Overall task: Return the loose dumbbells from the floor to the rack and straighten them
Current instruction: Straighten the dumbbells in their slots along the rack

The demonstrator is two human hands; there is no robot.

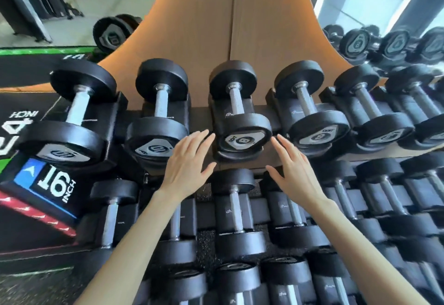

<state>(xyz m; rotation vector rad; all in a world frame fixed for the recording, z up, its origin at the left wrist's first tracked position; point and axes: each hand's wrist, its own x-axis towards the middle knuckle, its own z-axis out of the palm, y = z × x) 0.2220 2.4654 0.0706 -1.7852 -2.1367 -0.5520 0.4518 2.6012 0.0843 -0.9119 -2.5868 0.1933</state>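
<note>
I am flanking the centre-frame 8 dumbbell [242, 134] with left hand [186, 163] and right hand [294, 170], fingers [195, 142] straight, slightly spread, gripping nothing. Pressing evenly should square it.

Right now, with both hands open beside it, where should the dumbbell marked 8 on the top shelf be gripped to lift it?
Take the metal handle from above, fingers wrapped across it. The dumbbell marked 8 lies front to back in its cradle, so the handle faces up between the heads, and neighbouring dumbbells crowd both sides.
</note>
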